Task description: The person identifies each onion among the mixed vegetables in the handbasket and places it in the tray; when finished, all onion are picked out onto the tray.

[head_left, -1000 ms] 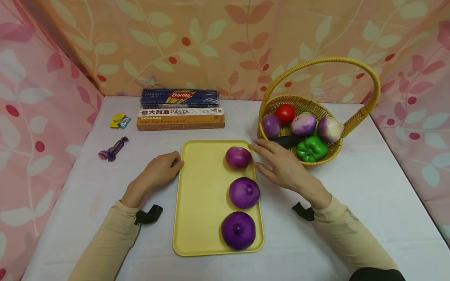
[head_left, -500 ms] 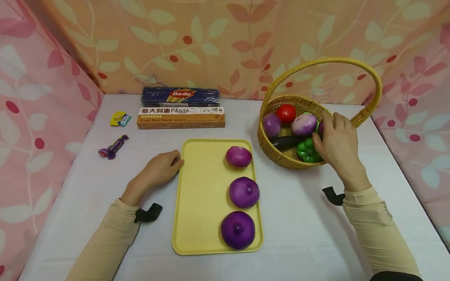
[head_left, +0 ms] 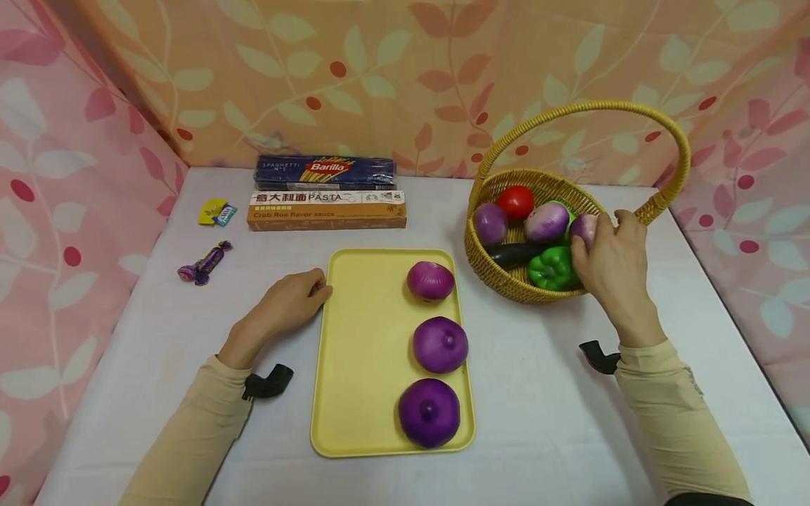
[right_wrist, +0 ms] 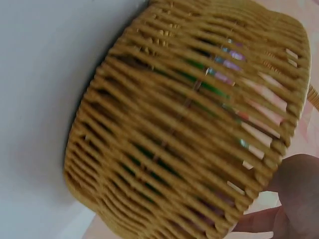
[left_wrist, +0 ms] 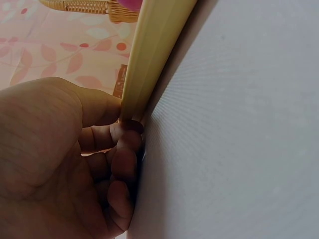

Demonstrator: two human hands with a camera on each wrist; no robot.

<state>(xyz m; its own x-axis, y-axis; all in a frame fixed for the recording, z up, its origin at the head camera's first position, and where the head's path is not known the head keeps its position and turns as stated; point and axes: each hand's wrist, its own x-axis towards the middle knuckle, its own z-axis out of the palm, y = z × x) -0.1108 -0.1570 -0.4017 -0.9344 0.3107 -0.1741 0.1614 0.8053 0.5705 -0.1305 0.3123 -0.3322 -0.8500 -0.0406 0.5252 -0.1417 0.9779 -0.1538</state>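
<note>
The left hand [head_left: 285, 302] pinches the left edge of the yellow tray [head_left: 361, 351] between thumb and curled fingers; the right hand [head_left: 614, 267], its fingers bent, grips a pale purple onion [head_left: 582, 229] inside the right side of the basket [head_left: 506, 283], near a green pepper [head_left: 553, 269]; three dark onions [head_left: 439, 344] line the tray's right side; two pasta packs [head_left: 325, 209] lie behind it on the worktop [head_left: 519, 414].

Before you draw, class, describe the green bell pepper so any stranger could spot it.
Find the woven basket right of the yellow tray. Inside its near rim, beside the right hand, sits the green bell pepper, whose bright, lobed body sets it apart from the smooth, dark eggplant alongside.
</note>
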